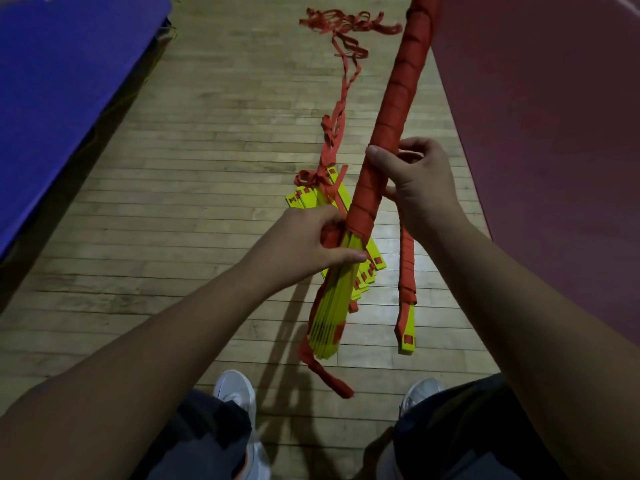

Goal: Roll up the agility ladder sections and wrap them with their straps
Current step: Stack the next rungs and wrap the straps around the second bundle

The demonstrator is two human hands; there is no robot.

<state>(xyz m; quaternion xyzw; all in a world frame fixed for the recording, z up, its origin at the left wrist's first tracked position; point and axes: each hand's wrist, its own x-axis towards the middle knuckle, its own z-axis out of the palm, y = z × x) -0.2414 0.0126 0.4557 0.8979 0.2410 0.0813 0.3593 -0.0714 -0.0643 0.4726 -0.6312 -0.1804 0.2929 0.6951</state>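
wood floor (194, 188) | yellow rungs (304, 199), loose red straps (343, 84), blue mat (62, 81)

No readable writing in view.
The yellow ladder slats (330, 306), the red straps (388, 109), the blue mat (65, 81), the maroon mat (547, 116), the wooden floor (207, 168) and the white shoes (235, 389) carry no legible text, labels, brands or numbers.

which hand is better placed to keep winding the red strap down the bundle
Left, probably. The left hand pinches the red strap right where the wrapping ends on the yellow rungs; the right hand grips the wrapped bundle higher up, steadying it.
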